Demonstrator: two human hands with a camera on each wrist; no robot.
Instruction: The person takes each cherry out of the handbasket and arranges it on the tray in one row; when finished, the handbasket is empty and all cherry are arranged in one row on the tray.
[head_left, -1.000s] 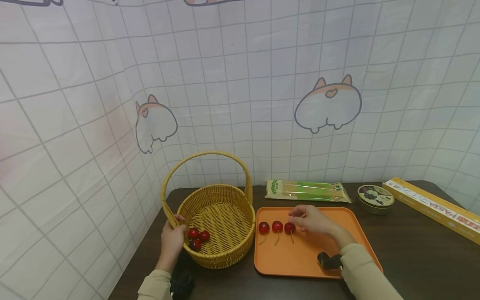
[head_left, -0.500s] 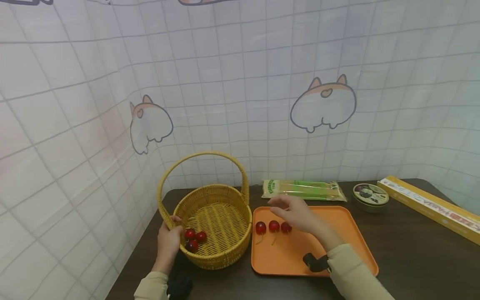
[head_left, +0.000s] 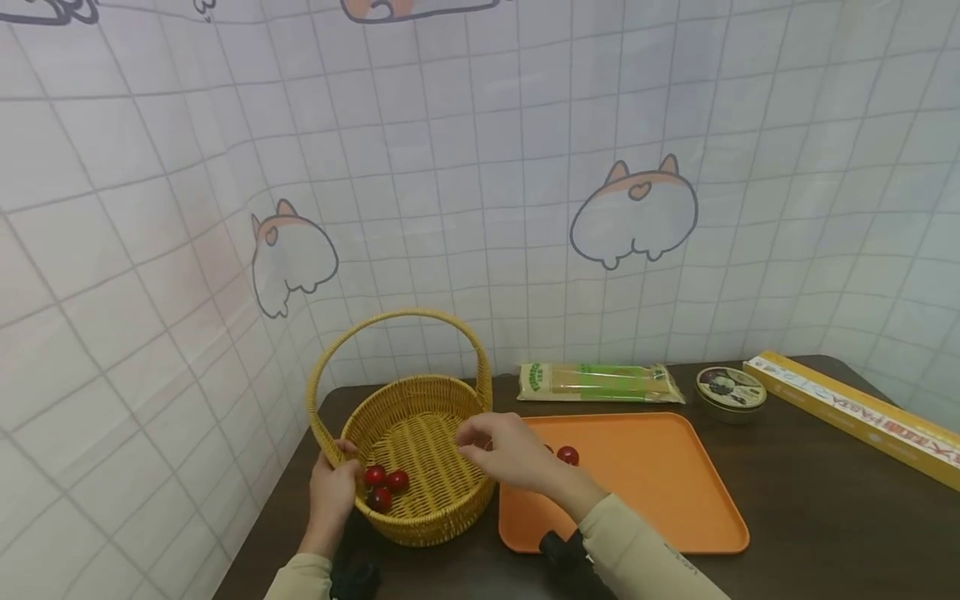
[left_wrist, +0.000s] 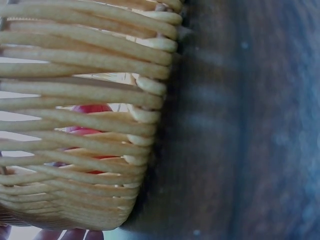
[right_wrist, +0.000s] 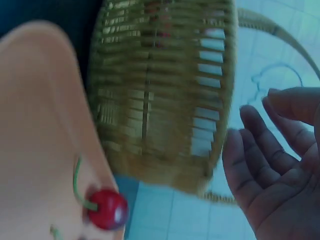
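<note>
A yellow wicker basket (head_left: 420, 533) with a tall hoop handle stands on the left of the dark table. My left hand (head_left: 332, 493) grips its left rim at the foot of the handle. Three dark red cherries (head_left: 397, 481) lie inside near that hand; red shows through the weave in the left wrist view. My right hand (head_left: 513, 457) is over the basket's right rim, fingers loosely bent, nothing visible between them. Beneath and beside it, on the orange tray (head_left: 637, 500), lies a cherry (head_left: 567, 456); another is mostly hidden. The right wrist view shows a stemmed cherry (right_wrist: 107, 209) near the tray edge.
Behind the tray lies a pasta packet (head_left: 600, 382). A round tin (head_left: 730, 393) stands at its right, beside a long yellow pasta box (head_left: 855, 412). A white grid-patterned cloth (head_left: 525, 208) hangs behind and along the left of the table.
My right hand has moved left from the rightmost tray cherry to the basket's right rim, now covering part of the cherry row. The left hand keeps its grip on the basket.
</note>
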